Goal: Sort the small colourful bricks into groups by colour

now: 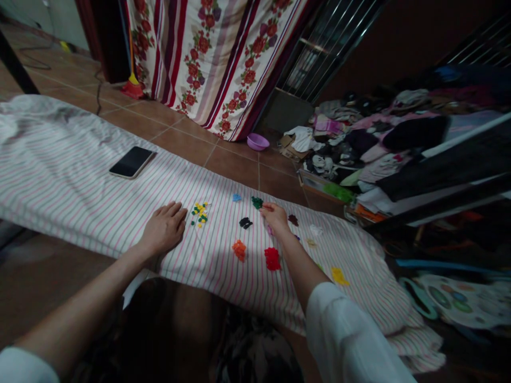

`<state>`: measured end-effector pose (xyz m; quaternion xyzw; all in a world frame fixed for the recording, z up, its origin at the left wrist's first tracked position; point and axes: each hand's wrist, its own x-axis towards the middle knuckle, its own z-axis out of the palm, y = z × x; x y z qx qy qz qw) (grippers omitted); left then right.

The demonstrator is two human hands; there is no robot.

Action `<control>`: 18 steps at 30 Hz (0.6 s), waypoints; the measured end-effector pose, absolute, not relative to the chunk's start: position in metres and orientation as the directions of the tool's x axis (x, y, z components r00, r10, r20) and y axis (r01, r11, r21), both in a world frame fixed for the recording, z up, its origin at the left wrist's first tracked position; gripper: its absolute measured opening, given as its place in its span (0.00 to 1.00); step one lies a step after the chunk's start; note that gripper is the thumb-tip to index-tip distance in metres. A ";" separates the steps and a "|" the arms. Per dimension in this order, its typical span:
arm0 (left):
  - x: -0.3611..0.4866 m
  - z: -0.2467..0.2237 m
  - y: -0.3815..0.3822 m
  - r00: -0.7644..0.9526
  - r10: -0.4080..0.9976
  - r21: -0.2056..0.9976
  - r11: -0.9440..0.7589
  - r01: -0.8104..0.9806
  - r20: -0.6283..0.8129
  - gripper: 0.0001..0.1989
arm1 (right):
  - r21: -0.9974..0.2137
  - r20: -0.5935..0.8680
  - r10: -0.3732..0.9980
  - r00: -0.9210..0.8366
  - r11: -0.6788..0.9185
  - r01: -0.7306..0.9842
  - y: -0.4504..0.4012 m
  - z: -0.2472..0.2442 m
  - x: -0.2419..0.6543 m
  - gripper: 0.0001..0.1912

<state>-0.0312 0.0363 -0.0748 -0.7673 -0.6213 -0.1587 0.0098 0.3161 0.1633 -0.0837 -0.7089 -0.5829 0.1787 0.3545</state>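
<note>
A striped white sheet (99, 181) covers a long low surface, with small plastic building bricks lying on it in colour piles. My left hand (163, 229) rests flat on the sheet, fingers apart, just left of a pile of small yellow and green bricks (199, 214). My right hand (274, 218) has its fingers bunched beside a dark green pile (257, 202); anything between them is hidden. Nearby lie a black pile (245, 223), a maroon pile (293, 219), a blue pile (237, 197), an orange pile (239, 250), a red pile (272, 259) and a yellow pile (339, 276).
A black smartphone (131, 162) lies face up on the sheet. Beyond the sheet are a tiled floor (235, 159), a purple plastic bowl (258, 142), a floral curtain (211, 58) and a broom with red bristles (132, 88). A large heap of clothes (383, 143) fills the right.
</note>
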 end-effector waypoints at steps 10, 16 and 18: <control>-0.032 -0.076 0.036 0.177 0.947 0.196 -0.234 0.952 0.270 0.21 | -0.797 0.144 0.947 0.287 -0.061 0.600 0.156 -0.081 0.315 0.13; -0.032 -0.077 0.037 0.176 0.950 0.191 -0.228 0.955 0.256 0.21 | -0.761 0.201 0.964 0.172 0.043 0.647 0.152 -0.068 0.291 0.12; -0.032 -0.077 0.037 0.177 0.950 0.198 -0.231 0.953 0.259 0.21 | -0.750 0.188 0.975 0.121 0.063 0.658 0.150 -0.065 0.277 0.12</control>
